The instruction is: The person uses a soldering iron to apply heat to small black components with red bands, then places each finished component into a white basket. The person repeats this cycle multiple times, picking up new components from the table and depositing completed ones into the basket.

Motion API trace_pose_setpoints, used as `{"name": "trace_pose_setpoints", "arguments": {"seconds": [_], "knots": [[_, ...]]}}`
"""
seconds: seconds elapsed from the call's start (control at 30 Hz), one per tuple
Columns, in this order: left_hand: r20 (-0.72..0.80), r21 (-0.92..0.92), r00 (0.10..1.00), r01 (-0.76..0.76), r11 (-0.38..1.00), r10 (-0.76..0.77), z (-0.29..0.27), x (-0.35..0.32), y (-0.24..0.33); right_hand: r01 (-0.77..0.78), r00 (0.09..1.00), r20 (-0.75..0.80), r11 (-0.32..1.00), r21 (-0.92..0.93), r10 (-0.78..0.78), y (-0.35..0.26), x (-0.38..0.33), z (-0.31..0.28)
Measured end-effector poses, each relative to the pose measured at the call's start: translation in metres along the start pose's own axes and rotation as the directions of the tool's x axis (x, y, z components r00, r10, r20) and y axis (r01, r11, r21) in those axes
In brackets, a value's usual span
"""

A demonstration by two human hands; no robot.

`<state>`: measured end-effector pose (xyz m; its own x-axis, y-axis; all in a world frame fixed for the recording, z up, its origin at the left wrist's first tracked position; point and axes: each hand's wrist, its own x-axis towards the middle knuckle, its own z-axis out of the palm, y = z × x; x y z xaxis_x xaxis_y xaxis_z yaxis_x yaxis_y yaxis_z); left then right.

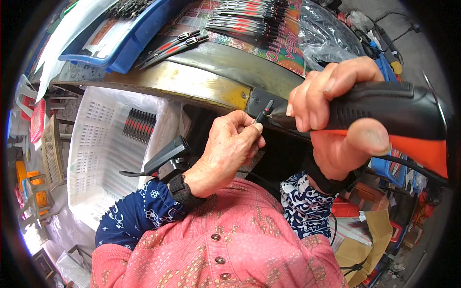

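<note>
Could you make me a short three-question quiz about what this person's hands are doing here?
1. True or false: the right hand holds a black and orange power tool.
2. What does the left hand pinch at the tool's tip: A) a small black and red part, B) a coin, C) a button?
3. Where do finished black pieces lie?

Key: 1 true. 2 A. 3 In the white plastic crate, to the person's left.

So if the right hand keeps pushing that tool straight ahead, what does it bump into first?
Probably the small black and red piece pinched in the left hand, right at the tool's tip; depth is hard to judge.
</note>
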<state>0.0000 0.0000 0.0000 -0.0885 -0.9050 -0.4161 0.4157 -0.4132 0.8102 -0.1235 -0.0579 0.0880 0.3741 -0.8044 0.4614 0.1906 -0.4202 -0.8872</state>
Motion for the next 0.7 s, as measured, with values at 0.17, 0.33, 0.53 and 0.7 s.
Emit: {"name": "trace_pose_setpoints", "arguments": {"seconds": [0.17, 0.33, 0.53, 0.7], "knots": [[0.027, -0.078, 0.999, 0.037, 0.996, -0.035, 0.006, -0.004, -0.001, 0.04, 0.997, -0.062, 0.979, -0.2, -0.053, 0.002, 0.002, 0.001], [-0.005, -0.124, 0.999, 0.052, 0.991, -0.053, 0.008, -0.005, 0.002, 0.026, 0.996, -0.075, 0.977, -0.212, -0.043, 0.004, 0.0, 0.002], [-0.005, -0.098, 0.995, 0.095, 0.991, -0.096, 0.009, -0.006, 0.005, 0.064, 0.984, -0.149, 0.972, -0.227, -0.1, 0.009, -0.001, 0.005], [-0.024, -0.089, 0.996, 0.088, 0.992, -0.09, 0.009, -0.006, 0.005, 0.044, 0.98, -0.19, 0.994, -0.096, -0.062, 0.013, -0.002, 0.005]]}}
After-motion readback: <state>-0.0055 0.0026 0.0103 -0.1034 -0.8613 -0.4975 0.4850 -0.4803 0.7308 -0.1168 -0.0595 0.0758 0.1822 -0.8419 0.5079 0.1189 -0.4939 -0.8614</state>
